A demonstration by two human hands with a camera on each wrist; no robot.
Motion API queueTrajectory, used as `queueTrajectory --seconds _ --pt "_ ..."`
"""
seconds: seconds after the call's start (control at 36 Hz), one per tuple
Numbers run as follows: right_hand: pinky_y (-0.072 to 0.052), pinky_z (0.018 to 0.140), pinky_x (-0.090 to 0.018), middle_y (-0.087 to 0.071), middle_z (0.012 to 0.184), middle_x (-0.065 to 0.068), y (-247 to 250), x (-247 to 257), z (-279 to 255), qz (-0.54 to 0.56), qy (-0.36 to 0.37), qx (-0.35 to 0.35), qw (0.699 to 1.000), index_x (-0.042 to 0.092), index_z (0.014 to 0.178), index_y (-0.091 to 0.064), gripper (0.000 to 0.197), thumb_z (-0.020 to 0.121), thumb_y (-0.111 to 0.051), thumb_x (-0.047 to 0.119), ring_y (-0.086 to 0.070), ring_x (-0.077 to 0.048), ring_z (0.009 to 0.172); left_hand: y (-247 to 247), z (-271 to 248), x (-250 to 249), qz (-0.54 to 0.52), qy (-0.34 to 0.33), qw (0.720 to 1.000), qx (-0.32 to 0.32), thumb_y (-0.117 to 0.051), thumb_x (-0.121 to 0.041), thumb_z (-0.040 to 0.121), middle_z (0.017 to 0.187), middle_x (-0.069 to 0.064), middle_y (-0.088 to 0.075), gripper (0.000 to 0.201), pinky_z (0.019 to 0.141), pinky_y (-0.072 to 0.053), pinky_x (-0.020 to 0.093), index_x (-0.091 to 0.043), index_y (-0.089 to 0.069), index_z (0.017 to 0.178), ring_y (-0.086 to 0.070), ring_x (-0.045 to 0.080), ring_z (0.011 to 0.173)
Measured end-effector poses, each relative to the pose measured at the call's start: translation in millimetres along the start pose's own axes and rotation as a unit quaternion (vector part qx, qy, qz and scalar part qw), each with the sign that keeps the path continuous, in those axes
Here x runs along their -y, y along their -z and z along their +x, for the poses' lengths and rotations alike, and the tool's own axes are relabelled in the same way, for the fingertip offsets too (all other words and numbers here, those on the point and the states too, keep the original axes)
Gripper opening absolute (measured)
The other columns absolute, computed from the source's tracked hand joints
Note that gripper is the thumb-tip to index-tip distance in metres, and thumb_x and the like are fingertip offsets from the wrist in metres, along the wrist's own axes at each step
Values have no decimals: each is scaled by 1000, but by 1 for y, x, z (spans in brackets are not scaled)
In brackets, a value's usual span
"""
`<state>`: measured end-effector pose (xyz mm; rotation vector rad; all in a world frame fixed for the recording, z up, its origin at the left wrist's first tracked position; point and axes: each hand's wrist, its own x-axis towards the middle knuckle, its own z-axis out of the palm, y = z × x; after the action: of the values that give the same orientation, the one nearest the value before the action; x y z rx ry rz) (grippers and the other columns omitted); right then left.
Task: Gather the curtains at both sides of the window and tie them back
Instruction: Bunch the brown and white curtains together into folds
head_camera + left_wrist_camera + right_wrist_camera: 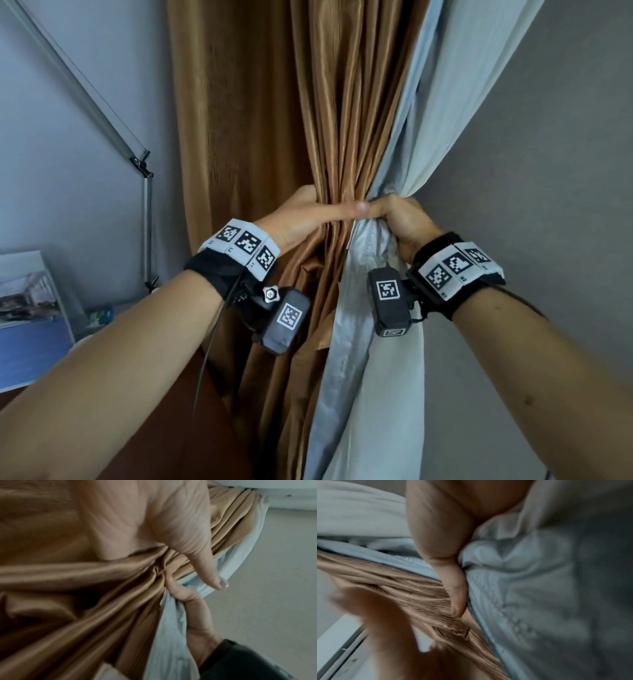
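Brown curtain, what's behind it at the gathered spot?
Behind the brown curtain, the pale blue curtain shows, bunched by left hand and right hand. Fingers hidden.

lamp arm [102, 113] left of curtains [308, 120] | picture [30, 308] below lamp arm

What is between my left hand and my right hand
The gathered brown curtain with the pale blue curtain bunched beside it; the head view shows left hand and right hand encircling them.
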<state>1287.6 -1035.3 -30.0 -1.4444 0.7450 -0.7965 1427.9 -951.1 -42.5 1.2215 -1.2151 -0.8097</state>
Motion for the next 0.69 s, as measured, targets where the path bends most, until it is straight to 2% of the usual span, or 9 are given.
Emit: queueTrajectory --seconds 0.06,0.11,0.17,0.28,0.33,0.42,0.5,0.58,0.69 --pt "-59 65 -28 -75 92 -15 -3 -2 -1 13 7 18 1000 -10 103 -69 45 59 -76 -5 -74 -25 83 -5 0 7 11 -14 1000 7 -91 -27 59 115 6 -72 65 99 -48 25 -9 -66 116 -66 13 113" --pt "-59 71 -30 -76 94 -12 -5 -4 0 19 12 48 999 -7 103 -71 40 64 -78 -4 -74 -24 87 -12 -3 14 -9 -22 1000 6 -82 -1 69 110 1 -72 46 91 -51 20 -13 -66 110 -67 9 108" --pt "-59 82 -36 -76 98 -12 -7 -5 2 16 23 55 998 -1 103 -73 39 65 -80 0 -74 -25 93 -18 -6 20 -23 -32 999 2 -75 10 73 110 0 -71 46 89 -51 18 -12 -66 111 -67 8 107" --pt "-57 90 -43 -76 100 -15 -14 -11 4 20 46 58 997 -3 105 -72 39 68 -82 6 -74 -26 94 -22 -8 24 -14 -32 999 -24 -77 10 72 113 6 -71 46 95 -52 25 -6 -67 114 -67 13 110" --pt "-57 91 -42 -75 101 -15 -16 -13 4 18 54 62 996 -5 106 -70 39 71 -81 6 -73 -26 95 -23 -8 27 -20 -33 998 -40 -79 9 71 114 12 -71 46 100 -51 32 0 -67 114 -67 18 112" --pt "-58 90 -38 -75 103 -14 -15 -10 0 5 49 72 996 -6 108 -69 39 72 -82 6 -73 -24 96 -26 -6 30 -19 -24 997 -65 -83 7 68 109 15 -73 47 98 -52 35 5 -67 112 -69 20 107" --pt "-60 82 -34 -76 98 -13 -8 -5 -4 -18 23 76 997 -6 104 -71 37 71 -82 7 -74 -23 90 -31 -6 32 -19 -11 997 -79 -85 4 66 104 12 -75 42 96 -53 32 1 -70 105 -71 17 103" --pt "-60 78 -37 -76 93 -14 -4 0 -7 -25 -6 63 998 -5 100 -72 38 67 -84 7 -75 -26 87 -36 -6 33 -30 -1 994 -102 -87 1 65 99 9 -76 34 93 -54 32 -8 -72 94 -72 16 98" --pt "-60 78 -41 -76 92 -15 -2 2 -6 -18 -16 25 999 -4 99 -72 38 64 -84 3 -75 -29 87 -38 4 38 -22 -18 997 -72 -92 -15 57 109 7 -75 60 102 -50 42 -6 -71 112 -69 18 107"
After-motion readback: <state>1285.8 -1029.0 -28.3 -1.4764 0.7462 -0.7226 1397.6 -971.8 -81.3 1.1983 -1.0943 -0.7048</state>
